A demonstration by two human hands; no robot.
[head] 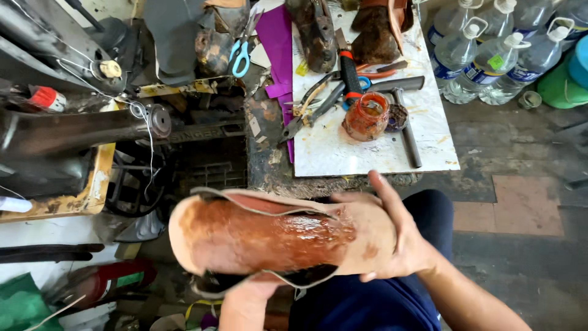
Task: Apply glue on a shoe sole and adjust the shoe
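A boot shaft (pixel 263 236) of tan leather lies sideways across the near middle of the view, over the person's lap in dark blue trousers (pixel 367 300). Its upper face is smeared with wet brown glue, shiny toward the right end. The right hand (pixel 398 236) lies flat against the right end of the shaft, fingers long and close together, thumb under the edge — pressing rather than gripping. The left hand (pixel 257 288) comes up from below; only the wrist and heel of the palm show, touching the shaft's near edge, and I cannot tell how its fingers are set, since the leather hides them.

Beyond the shaft, a white board (pixel 367 147) rests on the bench. On it stands a small jar (pixel 366 116), open at the top, its glass caked orange-brown and holding what looks like the same brown glue; how full it is cannot be told. Just left of the jar lie pliers (pixel 312 107), and a hammer (pixel 407 122) lies to its right. Purple sheet (pixel 277 43) sits at the far left edge of the board, with blue-handled scissors (pixel 240 55) farther left.

A black sewing machine (pixel 73 132) fills the left side, white thread running over its wheel.

At the far right, on the floor, stands a cluster of clear plastic bottles (pixel 490 55) with white caps — they appear to hold clear liquid. A green tub (pixel 563 86) is just right of them.
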